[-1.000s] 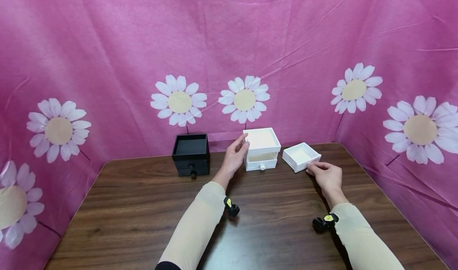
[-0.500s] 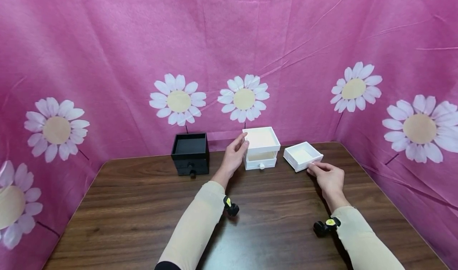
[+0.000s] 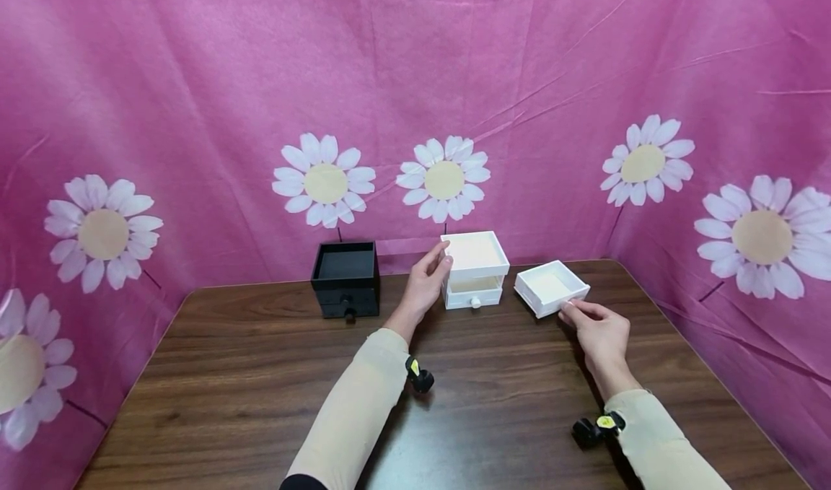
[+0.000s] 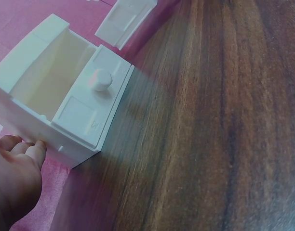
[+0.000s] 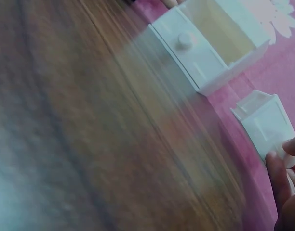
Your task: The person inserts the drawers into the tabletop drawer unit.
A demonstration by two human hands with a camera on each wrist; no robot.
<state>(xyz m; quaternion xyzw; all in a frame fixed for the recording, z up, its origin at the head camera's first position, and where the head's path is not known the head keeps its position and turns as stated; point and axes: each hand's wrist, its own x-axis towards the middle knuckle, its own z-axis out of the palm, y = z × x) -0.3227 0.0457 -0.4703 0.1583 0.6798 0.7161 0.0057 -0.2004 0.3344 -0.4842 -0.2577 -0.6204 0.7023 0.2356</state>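
Observation:
A small white drawer cabinet [image 3: 475, 259] stands at the back of the table, its upper slot hollow and its lower drawer [image 4: 92, 103] with a round knob pushed in. My left hand [image 3: 425, 282] rests against the cabinet's left side, fingers touching the wall near the top rim. To the right of the cabinet is a loose white drawer [image 3: 550, 288], nothing visible inside it. My right hand [image 3: 597, 331] pinches this drawer's round knob [image 5: 286, 156] between thumb and fingers; the knob is mostly hidden in the head view.
A black drawer cabinet [image 3: 346, 281] with round black knobs stands left of the white one. Behind the wooden table [image 3: 260, 374] hangs a pink cloth [image 3: 402, 79] printed with white daisies. The table's back edge runs close behind both cabinets.
The loose drawer has shifted slightly to the right and turned a little with my right hand, which has moved right and nearer. My left hand stays at the cabinet's side.

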